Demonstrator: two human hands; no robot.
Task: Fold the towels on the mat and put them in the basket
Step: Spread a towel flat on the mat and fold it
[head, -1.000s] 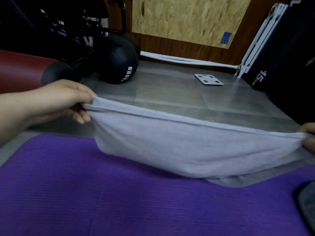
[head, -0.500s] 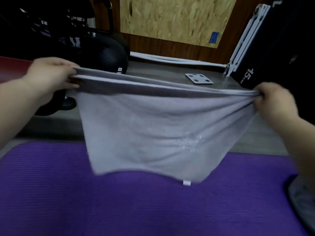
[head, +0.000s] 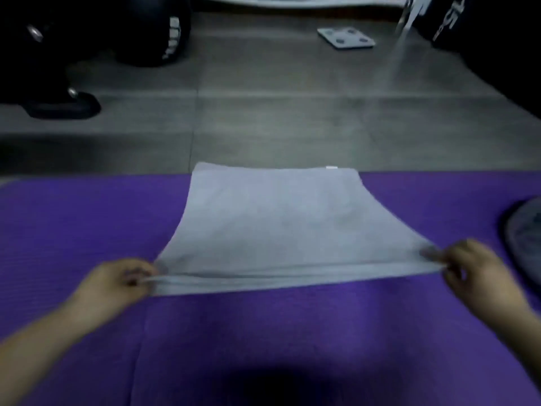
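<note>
A pale grey towel (head: 275,227), doubled over, lies stretched on the purple mat (head: 87,230), its far edge with a small white tag reaching the mat's back edge. My left hand (head: 117,281) pinches the near left corner of the towel and my right hand (head: 471,273) pinches the near right corner, pulling the near edge taut just above the mat. A dark round basket (head: 524,241) with grey cloth inside shows partly at the right edge of the mat.
Grey tiled floor (head: 278,112) lies beyond the mat. A black medicine ball (head: 152,33) and dark equipment stand at the back left, a white scale (head: 345,38) at the back, and a black bag marked 15 (head: 456,19) at the back right.
Both hands have brought the towel down from hanging in the air to lying flat on the mat, drawing its near edge towards me. The view has tilted downward.
</note>
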